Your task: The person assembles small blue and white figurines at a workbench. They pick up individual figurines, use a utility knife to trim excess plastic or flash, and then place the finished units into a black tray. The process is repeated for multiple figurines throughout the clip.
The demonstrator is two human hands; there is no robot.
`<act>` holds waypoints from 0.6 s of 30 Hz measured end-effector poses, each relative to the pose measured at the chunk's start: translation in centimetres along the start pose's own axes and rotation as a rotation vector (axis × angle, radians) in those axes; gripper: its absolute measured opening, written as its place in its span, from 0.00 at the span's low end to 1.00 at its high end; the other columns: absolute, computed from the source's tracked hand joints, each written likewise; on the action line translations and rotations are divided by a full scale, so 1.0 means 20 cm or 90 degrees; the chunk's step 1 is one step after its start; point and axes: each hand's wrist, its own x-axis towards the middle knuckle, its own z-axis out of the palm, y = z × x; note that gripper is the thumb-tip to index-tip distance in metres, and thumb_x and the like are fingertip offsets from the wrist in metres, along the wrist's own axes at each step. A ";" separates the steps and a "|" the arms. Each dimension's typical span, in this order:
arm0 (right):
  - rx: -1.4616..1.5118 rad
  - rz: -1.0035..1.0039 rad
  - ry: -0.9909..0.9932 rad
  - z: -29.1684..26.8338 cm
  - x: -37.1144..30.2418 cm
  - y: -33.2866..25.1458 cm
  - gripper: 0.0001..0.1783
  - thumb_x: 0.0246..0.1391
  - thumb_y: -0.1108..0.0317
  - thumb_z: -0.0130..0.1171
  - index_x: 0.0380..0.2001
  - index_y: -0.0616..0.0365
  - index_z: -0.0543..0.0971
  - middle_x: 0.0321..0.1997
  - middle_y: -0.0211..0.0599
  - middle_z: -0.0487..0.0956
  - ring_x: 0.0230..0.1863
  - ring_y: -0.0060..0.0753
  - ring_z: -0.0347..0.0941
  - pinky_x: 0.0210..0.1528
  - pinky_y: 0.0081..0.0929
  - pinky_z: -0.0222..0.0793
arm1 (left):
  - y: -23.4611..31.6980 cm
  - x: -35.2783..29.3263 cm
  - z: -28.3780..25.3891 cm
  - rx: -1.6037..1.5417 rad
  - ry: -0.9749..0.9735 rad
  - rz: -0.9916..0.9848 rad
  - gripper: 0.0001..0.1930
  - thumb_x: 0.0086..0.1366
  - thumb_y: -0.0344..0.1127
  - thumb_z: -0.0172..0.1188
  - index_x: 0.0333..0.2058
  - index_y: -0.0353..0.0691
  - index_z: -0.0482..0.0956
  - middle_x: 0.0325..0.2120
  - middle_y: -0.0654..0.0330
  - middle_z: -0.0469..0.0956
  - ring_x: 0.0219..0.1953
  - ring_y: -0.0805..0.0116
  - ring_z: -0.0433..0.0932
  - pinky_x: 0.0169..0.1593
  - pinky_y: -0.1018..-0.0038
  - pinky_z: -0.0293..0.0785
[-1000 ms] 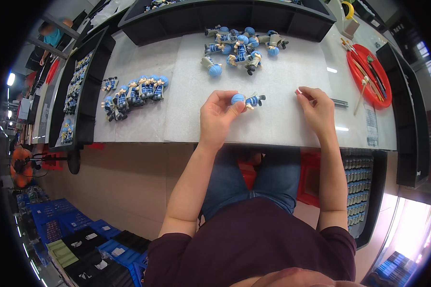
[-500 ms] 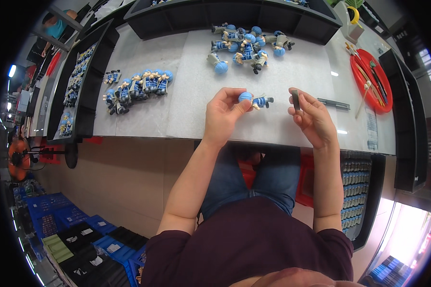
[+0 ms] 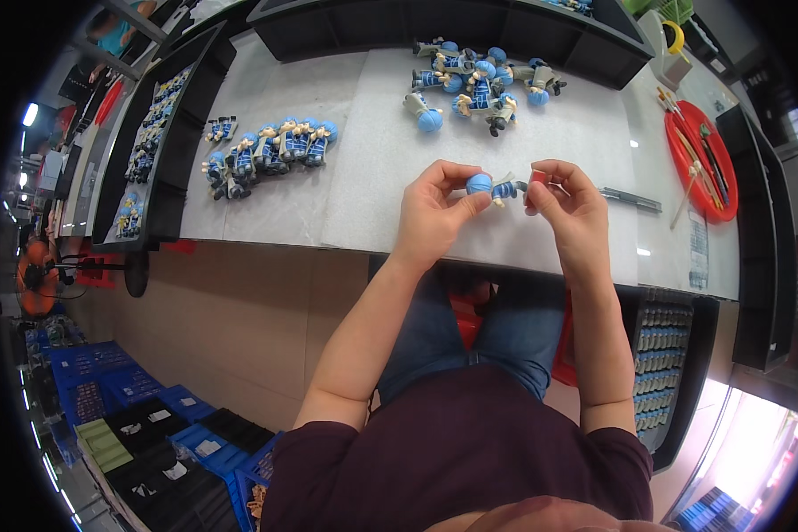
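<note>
Here's the white worktop (image 3: 585, 124), spread wide, and the clock centres on the figurine between the hands: at twelve o'clock a long black tray (image 3: 372, 35) runs along the far edge, and out towards ten stands a side tray (image 3: 191, 133) with more figures in it. Nearer along twelve, a loose heap of figurines (image 3: 483, 87) lies in a tangle; between nine and ten, a tight cluster of figurines (image 3: 284, 146); close to three, a red dish (image 3: 731, 191) of brushes. And the hands! Left hand (image 3: 434, 213) at eight o'clock, right hand (image 3: 579, 213) towards four, apart from each other. A slim metal tool (image 3: 631, 200) lies at three, just beyond the right hand. The held figurine (image 3: 502, 190) has its blue head pinched by the left, boots pointing to three, right by the opposite fingertips; whether they touch, I can't tell. Smallest of all, a red-faced piece (image 3: 538, 177), pinched in the right.
</note>
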 end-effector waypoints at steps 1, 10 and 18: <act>-0.003 -0.015 0.006 0.01 0.00 -0.01 0.13 0.48 0.75 0.57 0.39 0.64 0.72 0.32 0.36 0.75 0.31 0.22 0.72 0.36 0.18 0.70 | 0.01 0.00 0.00 0.002 0.001 -0.004 0.13 0.51 0.20 0.59 0.38 0.31 0.70 0.36 0.55 0.74 0.40 0.71 0.73 0.45 0.76 0.71; -0.075 -0.045 0.067 0.03 0.02 0.02 0.13 0.46 0.78 0.57 0.38 0.66 0.72 0.31 0.37 0.76 0.32 0.23 0.73 0.34 0.18 0.71 | 0.01 0.00 0.01 -0.008 -0.005 -0.003 0.14 0.50 0.19 0.60 0.37 0.32 0.71 0.35 0.56 0.74 0.40 0.71 0.72 0.45 0.76 0.71; -0.180 -0.140 0.043 0.05 0.02 0.03 0.11 0.44 0.81 0.57 0.34 0.64 0.72 0.28 0.37 0.76 0.31 0.24 0.73 0.36 0.19 0.68 | 0.00 0.00 0.01 0.001 0.002 0.009 0.15 0.49 0.17 0.60 0.36 0.31 0.71 0.36 0.55 0.74 0.41 0.71 0.72 0.44 0.76 0.72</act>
